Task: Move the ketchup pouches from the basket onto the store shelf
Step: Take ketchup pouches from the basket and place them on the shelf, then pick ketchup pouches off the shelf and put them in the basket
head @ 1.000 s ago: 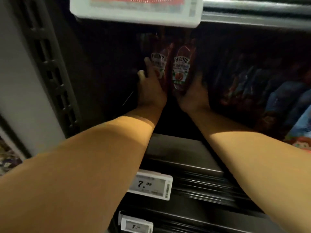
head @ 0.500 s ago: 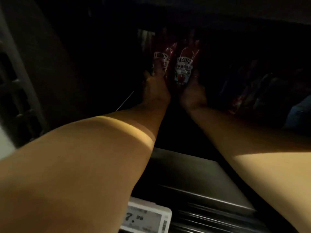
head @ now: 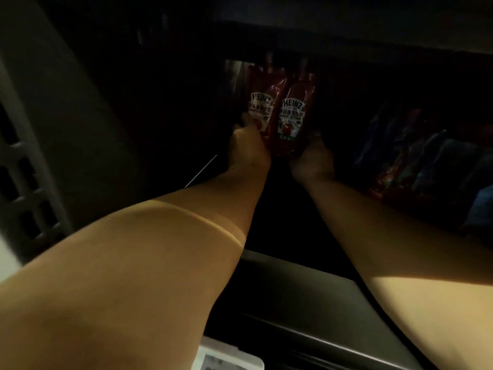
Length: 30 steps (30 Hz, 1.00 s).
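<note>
Ketchup pouches stand side by side deep in the dark recess of the store shelf (head: 306, 297), both upright with their spouts toward the shelf above. One, the left pouch (head: 260, 102), has its white Heinz label partly covered at the lower corner; the other, the right pouch (head: 293, 113), sits just in front and overlaps its neighbour's edge, so the two touch. At the base of the left pouch the left hand (head: 248, 149) grips it, thumb up against the label's lower left corner. The right hand (head: 312, 158) holds the bottom of the right pouch, fingers curled round its right side, though the gloom hides how far they wrap. Both forearms reach in from the near edge, lit only outside the recess. To the right, well apart from the pouches, lie dim blue and red packets (head: 416, 156). A white price tag (head: 226, 356) shows at the bottom edge.
</note>
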Each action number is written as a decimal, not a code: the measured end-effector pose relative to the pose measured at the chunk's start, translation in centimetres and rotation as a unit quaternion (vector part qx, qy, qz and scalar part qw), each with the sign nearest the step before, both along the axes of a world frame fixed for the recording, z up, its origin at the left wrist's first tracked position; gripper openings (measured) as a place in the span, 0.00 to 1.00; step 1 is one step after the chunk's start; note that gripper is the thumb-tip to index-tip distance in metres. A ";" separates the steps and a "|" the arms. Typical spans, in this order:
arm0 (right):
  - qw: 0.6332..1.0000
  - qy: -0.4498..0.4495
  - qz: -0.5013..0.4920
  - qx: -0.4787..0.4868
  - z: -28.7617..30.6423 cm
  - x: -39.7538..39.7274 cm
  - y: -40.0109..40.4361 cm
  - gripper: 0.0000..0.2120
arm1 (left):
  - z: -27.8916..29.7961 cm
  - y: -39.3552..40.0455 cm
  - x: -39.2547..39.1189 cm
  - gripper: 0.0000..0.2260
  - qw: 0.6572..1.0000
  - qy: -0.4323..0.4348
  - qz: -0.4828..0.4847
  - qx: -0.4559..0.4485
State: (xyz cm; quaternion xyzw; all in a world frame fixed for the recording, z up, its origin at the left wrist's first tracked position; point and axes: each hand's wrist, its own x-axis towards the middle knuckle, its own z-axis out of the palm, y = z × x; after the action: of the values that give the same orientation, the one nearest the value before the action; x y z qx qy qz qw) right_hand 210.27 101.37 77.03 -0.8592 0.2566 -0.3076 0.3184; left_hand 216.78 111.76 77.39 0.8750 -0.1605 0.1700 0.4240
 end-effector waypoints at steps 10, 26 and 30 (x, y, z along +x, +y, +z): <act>0.992 -0.062 -0.051 0.097 -0.5 -5.7 0.4 0.22 | -0.1 1.4 -2.3 0.18 0.989 -0.038 -0.027 -0.138; 0.969 -0.184 -0.044 0.161 -1.4 -30.1 9.4 0.10 | -0.1 5.8 -10.0 0.12 0.980 -0.002 -0.187 0.067; 0.974 -0.182 0.028 0.131 -3.8 -39.8 11.2 0.14 | -0.4 10.4 -15.6 0.13 0.977 -0.024 -0.180 0.113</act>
State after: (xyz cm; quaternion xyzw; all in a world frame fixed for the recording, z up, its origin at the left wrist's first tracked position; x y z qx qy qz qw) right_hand 170.48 112.60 73.19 -0.7464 0.2084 -0.4135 0.4780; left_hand 201.19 122.20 77.00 0.8696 -0.3442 0.0927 0.3418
